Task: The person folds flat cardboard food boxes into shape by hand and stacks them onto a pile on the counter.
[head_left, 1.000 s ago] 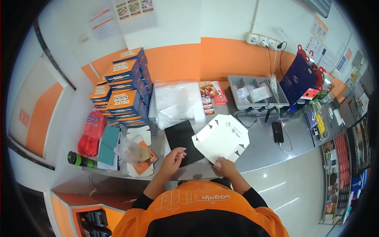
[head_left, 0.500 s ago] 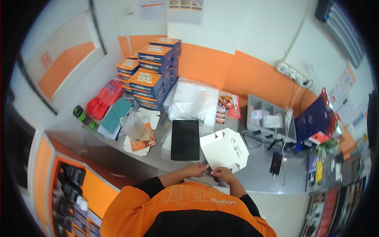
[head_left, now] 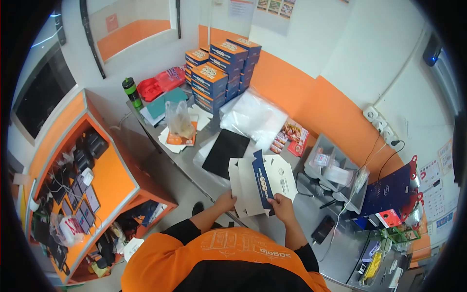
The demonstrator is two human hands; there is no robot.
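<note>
Between my two hands is a partly unfolded cardboard food box (head_left: 247, 187), with a plain white inner side and a dark blue printed panel standing up along its right part. My left hand (head_left: 226, 201) is closed on the box's left edge. My right hand (head_left: 282, 207) is closed on the lower end of the blue panel. Right behind the box shows a white cardboard panel (head_left: 283, 174) with small dark print; I cannot tell whether it belongs to the same box. A black tablet (head_left: 226, 152) lies on the table just beyond, partly covered by the box.
Stacked blue-and-orange boxes (head_left: 209, 80) stand at the back beside clear plastic bags (head_left: 255, 117). A grey divided tray (head_left: 335, 170) and a phone (head_left: 323, 229) are on the right. At left are a green-black bottle (head_left: 130, 90) and an orange shelf unit (head_left: 116, 160).
The flat white carton at my hands is now lifted and opened out, its blue panel showing. My hands have moved apart, and the view has turned, bringing in more of the left shelf.
</note>
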